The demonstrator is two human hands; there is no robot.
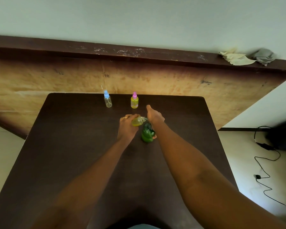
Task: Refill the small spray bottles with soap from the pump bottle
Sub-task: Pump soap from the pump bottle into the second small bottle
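Observation:
My left hand grips a small clear bottle without its cap, tilted sideways and partly filled with yellow soap, its neck pointing right at the pump spout. My right hand rests on top of the green pump bottle, which stands on the dark table; the pump head is hidden under the palm. Farther back stand a clear bottle with a blue spray cap, which looks empty, and a pink-capped spray bottle full of yellow soap.
A brown ledge runs behind the table, with crumpled cloths at its right end. Black cables and a plug lie on the pale floor to the right. The table's far edge is close behind the two standing bottles.

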